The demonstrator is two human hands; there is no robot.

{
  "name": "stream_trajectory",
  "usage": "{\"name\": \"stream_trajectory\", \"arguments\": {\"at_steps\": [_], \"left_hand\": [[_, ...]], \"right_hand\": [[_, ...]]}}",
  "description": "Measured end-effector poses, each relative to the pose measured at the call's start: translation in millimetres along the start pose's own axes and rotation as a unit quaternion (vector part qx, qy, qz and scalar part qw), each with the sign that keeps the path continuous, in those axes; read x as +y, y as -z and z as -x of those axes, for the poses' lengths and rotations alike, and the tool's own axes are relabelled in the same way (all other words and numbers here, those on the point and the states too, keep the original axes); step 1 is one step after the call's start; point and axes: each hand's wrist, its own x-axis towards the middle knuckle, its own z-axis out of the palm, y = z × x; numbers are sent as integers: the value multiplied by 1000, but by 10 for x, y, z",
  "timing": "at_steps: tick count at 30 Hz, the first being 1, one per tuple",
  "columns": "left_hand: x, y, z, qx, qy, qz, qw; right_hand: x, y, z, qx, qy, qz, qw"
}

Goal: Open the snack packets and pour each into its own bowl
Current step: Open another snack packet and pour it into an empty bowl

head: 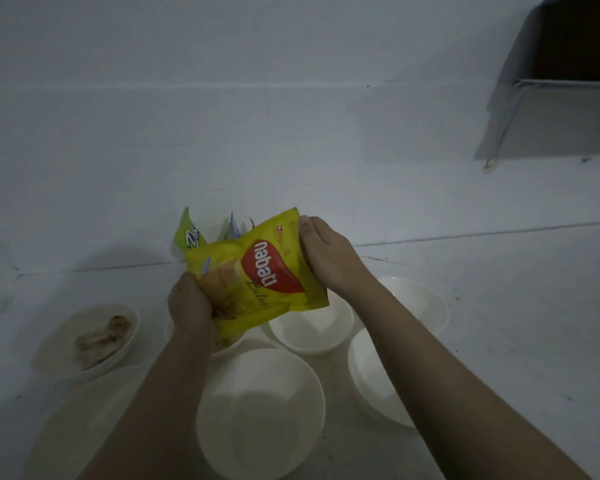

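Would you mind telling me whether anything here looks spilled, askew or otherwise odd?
Nothing looks spilled. The yellow packet is tilted, held by the left hand and right hand over a bowl, as pouring needs. The far-left bowl already holds snacks.

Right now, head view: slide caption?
Both hands tilt a yellow Nabati snack packet over white bowls.

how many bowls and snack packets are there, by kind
White bowls: 6, at, and one mostly hidden under the held packet
Snack packets: 3, at
Total: 9
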Motion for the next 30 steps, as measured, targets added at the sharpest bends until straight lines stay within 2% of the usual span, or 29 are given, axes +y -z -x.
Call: {"name": "stream_trajectory", "arguments": {"at_steps": [4,10,21,30], "left_hand": [[0,1,-67,75,-89,-4,993],[-50,-28,-173,115,-174,-15,978],[-1,18,-330,118,-295,-43,947],[-39,-17,-302,100,-302,-58,946]], "right_hand": [[63,-143,-242,41,3,9,999],[330,-318,-396,78,20,64,995],[669,-294,-545,86,65,154,982],[769,-245,-527,85,61,149,983]]}}
